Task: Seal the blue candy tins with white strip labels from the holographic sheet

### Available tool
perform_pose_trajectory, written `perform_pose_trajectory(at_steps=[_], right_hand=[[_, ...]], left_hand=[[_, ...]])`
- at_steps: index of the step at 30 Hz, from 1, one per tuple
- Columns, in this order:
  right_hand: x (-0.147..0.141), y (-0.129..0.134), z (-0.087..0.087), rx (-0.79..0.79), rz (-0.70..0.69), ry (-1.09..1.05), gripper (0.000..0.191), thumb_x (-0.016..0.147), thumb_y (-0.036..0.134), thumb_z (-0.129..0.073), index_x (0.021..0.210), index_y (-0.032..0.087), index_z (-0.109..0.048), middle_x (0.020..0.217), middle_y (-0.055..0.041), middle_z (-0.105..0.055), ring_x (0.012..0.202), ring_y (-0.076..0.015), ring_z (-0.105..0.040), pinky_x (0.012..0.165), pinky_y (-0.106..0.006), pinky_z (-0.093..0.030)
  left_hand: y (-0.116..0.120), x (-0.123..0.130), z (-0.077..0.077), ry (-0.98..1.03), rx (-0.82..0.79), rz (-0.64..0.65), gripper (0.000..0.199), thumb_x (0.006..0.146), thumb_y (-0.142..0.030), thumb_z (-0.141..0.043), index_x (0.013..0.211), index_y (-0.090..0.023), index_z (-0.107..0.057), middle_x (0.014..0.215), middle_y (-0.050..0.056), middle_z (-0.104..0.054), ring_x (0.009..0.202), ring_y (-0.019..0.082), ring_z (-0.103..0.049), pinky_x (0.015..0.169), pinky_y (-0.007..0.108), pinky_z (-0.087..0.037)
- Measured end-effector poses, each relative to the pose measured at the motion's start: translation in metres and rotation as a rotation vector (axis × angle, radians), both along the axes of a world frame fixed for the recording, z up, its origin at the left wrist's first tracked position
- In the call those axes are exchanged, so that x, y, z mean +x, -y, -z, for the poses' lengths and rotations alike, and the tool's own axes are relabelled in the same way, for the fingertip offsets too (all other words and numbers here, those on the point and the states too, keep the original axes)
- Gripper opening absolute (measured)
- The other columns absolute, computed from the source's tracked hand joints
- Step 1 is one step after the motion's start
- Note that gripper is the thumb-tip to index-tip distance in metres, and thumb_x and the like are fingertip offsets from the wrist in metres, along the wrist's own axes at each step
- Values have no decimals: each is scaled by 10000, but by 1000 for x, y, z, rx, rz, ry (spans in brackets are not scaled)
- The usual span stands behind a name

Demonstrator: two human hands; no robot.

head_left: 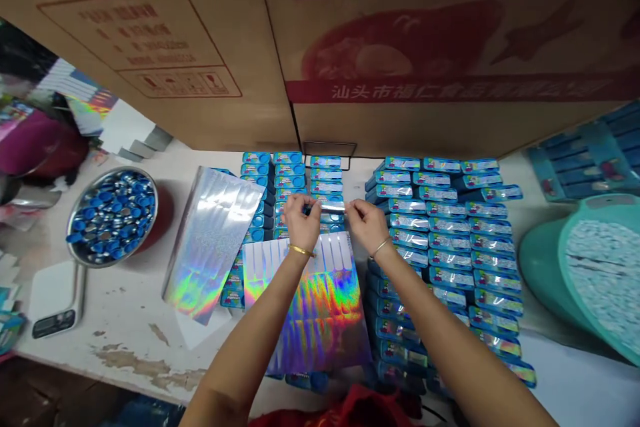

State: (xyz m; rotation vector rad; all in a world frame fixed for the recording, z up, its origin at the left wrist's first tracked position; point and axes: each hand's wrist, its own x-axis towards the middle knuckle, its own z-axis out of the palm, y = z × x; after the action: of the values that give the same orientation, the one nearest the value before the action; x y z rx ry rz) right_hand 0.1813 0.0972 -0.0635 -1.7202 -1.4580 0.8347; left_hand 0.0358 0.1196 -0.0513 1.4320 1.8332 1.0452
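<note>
A small shiny strip is stretched between my two hands above the rows of blue boxes. My left hand pinches its left end, and my right hand pinches the right end. Just below my hands lies a holographic sticker sheet, partly covered by my left forearm. To the left rests a second stack of silvery holographic sheets. Blue boxes with shiny labels stand in rows on the right, and more blue boxes stand in the middle, near the cardboard.
Large cardboard boxes wall off the back. On the left are a metal bowl of blue-and-silver caps and a white scale. A green tub of pale pieces stands at the right.
</note>
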Motion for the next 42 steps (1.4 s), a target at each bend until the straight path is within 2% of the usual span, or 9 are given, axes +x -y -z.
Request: perform_pose_trajectory(at_steps=[11, 15, 18, 25, 28, 31, 35, 39, 42], right_hand=[[7, -15, 37, -147, 21, 139, 330, 873, 377, -429, 677, 188, -615, 604, -22, -549, 580, -153, -451, 578, -276, -303], [2, -5, 46, -96, 126, -30, 403, 857, 432, -479, 1055, 138, -672, 646, -13, -564, 603, -166, -501, 614, -287, -390], [-5, 5, 47, -13, 95, -157, 462, 900, 472, -436, 1131, 142, -664, 765, -48, -594, 719, -182, -558, 703, -311, -450], [-7, 19, 40, -66, -30, -21, 636, 904, 636, -327, 1198, 160, -628, 841, -94, -599, 867, -236, -581, 833, -377, -462], [0, 43, 21, -20, 20, 108, 742, 887, 627, -372, 1388, 84, -438, 873, -118, -599, 869, -258, -568, 820, -407, -463], [2, 81, 2, -123, -31, 137, 831, 861, 570, -466, 1487, 75, -231, 786, -73, -598, 719, -234, -572, 685, -365, -467], [-6, 122, -10, -285, -72, 137, 796, 851, 416, -491, 1507, 104, -167, 601, 8, -517, 535, -201, -503, 538, -307, -394], [-19, 146, -23, -155, -46, 83, 659, 860, 333, -424, 1481, 165, -278, 674, -8, -514, 567, -189, -493, 557, -309, -398], [-24, 165, -39, -60, -73, -117, 671, 851, 318, -438, 1482, 172, -261, 693, 11, -488, 593, -173, -490, 606, -315, -429]], left_hand=[[-15, 20, 16, -433, -138, 62, 47, 779, -252, -617, 787, -209, -601, 1052, 70, -564, 1028, 273, -494, 875, 426, -349], [-17, 17, 16, -424, -120, -33, 553, 688, -299, -705, 1190, -205, -491, 1216, 145, -495, 1147, 356, -443, 929, 501, -332], [-19, 13, 18, -391, -136, -76, 831, 628, -318, -751, 1348, -211, -351, 1305, 186, -431, 1214, 405, -389, 968, 548, -300], [-18, 10, 10, -425, -189, -16, 814, 680, -362, -722, 1383, -186, -352, 1332, 217, -416, 1204, 418, -400, 957, 569, -307], [5, -20, -5, -362, -65, 57, 642, 791, -422, -619, 1349, -186, -407, 1279, 181, -483, 1181, 341, -452, 971, 497, -342], [52, -73, -18, -323, 55, 91, 481, 857, -420, -533, 1269, -174, -489, 1149, 136, -560, 1111, 260, -508, 980, 416, -371], [130, -127, -24, -462, -177, -94, 414, 821, -404, -566, 1166, -175, -582, 1152, 146, -552, 1119, 305, -494, 988, 485, -357], [188, -130, -26, -394, -297, -129, 394, 781, -392, -598, 1118, -186, -597, 1253, 150, -518, 1186, 343, -461, 973, 529, -357], [213, -121, -33, -63, -198, -161, 399, 737, -383, -631, 1072, -175, -564, 1031, 104, -609, 961, 253, -580, 827, 414, -463]])
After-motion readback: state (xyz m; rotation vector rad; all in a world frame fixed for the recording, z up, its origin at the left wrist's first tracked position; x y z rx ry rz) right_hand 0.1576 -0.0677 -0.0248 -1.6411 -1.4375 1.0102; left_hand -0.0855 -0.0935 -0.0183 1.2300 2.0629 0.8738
